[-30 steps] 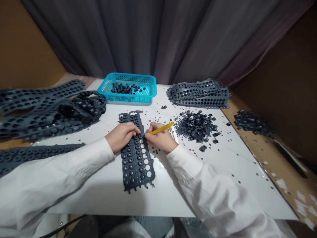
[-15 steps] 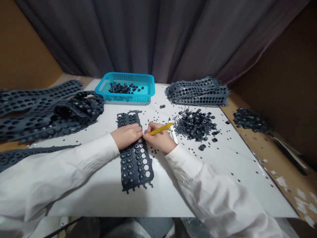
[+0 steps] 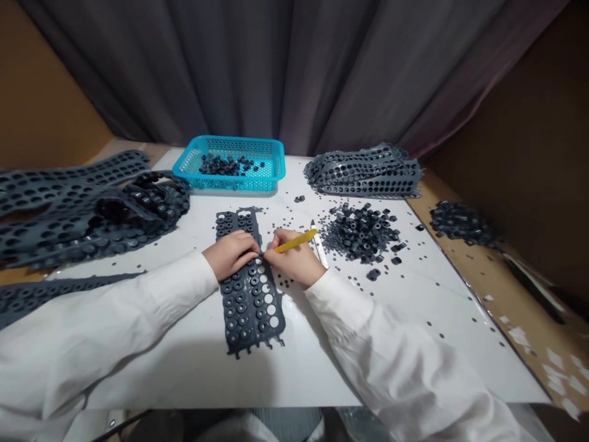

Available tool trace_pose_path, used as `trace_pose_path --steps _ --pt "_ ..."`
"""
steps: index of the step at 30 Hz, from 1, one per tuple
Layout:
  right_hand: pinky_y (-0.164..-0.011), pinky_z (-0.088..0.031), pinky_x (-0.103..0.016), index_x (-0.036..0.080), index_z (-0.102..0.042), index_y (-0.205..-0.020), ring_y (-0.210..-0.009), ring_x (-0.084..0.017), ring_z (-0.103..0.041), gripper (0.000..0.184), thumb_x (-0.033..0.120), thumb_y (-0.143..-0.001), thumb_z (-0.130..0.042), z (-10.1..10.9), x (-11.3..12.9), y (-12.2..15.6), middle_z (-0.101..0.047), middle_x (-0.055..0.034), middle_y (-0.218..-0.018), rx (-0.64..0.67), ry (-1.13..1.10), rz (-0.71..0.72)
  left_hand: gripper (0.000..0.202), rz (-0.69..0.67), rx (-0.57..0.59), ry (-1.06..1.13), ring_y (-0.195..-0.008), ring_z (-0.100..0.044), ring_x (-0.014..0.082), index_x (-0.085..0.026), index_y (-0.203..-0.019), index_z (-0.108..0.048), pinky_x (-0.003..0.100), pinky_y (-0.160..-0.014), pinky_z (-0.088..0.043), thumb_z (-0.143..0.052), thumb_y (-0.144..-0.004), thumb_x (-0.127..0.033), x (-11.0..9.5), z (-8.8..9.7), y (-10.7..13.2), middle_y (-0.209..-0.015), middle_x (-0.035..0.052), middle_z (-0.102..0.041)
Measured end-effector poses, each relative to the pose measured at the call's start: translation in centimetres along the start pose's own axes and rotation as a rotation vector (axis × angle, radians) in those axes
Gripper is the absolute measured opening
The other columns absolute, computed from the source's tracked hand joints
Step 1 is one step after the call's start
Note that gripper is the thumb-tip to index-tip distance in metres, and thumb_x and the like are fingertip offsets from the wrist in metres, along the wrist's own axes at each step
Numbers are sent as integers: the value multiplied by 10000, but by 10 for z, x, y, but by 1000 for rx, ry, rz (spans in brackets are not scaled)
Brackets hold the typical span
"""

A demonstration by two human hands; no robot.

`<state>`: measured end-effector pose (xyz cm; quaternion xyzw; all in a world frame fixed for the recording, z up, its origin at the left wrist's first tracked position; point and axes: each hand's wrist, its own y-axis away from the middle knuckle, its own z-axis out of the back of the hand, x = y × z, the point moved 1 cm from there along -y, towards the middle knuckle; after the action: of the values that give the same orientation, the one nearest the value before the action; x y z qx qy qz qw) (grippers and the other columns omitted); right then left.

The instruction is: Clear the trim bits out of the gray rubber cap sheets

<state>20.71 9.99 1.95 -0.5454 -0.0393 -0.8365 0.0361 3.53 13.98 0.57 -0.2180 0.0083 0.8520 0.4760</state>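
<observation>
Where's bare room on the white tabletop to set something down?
Widest patch: the near strip of tabletop, between the studded sheet and the front edge. Smaller: beyond the left hand, between that sheet and the coiled strip. Crowded: right of the right hand, with the black parts pile and scattered specks.
</observation>
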Motion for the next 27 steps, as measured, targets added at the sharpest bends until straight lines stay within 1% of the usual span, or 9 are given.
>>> trace_pose_path --steps 3,7,13,21,24,27 --pt "-481 -330 -193 189 -437 -576 -494 -86 -466 132 148 -619 -555 1 -2 0 -493 64 -508 1 -57 20 183 -23 70 -49 -808 -505 191 -139 -834 -587 312 -764 -418 -435 -891 -221 -5 5 -3 -810 61 -603" --pt "-485 -344 -191 191 -442 -578 -480 -85 -465 127 164 -628 -555 4 -4 -1 -485 71 -489 -53 -103 22 164 15 127 -108 -839 -500 203 -132 -916 -611 326 -785 -417 -477 -868 -213 -10 10 -4 -859 73 -602" --pt "-474 -356 -195 198 -432 -584 -466 -95 -496 131 152 -628 -547 2 -3 0 -502 68 -470 10 -112 -10 158 32 159 -126 -847 -503 207 -130 -922 -615 334 -789 -424 -493 -857 -206 -14 13 -5 -865 73 -597" --pt "-460 -374 -189 199 -426 -600 -455 -95 -532 131 156 -634 -545 -1 -5 -1 -505 72 -479 35 -144 -36 158 26 182 -146 -846 -503 208 -129 -901 -612 341 -778 -434 -479 -859 -205 -17 16 -6 -861 77 -588" --pt "-460 -357 -188 200 -419 -589 -463 -94 -512 139 155 -635 -543 -2 -2 -1 -493 71 -476 28 -103 -27 158 21 197 -154 -845 -502 205 -130 -897 -604 342 -782 -438 -472 -864 -209 -18 17 -7 -862 74 -581" --pt "-464 -331 -192 200 -404 -566 -470 -93 -475 162 157 -633 -545 -3 4 -1 -467 69 -465 7 -7 -2 150 13 205 -165 -834 -499 201 -127 -865 -598 335 -774 -440 -471 -863 -207 -18 18 -7 -857 76 -576"
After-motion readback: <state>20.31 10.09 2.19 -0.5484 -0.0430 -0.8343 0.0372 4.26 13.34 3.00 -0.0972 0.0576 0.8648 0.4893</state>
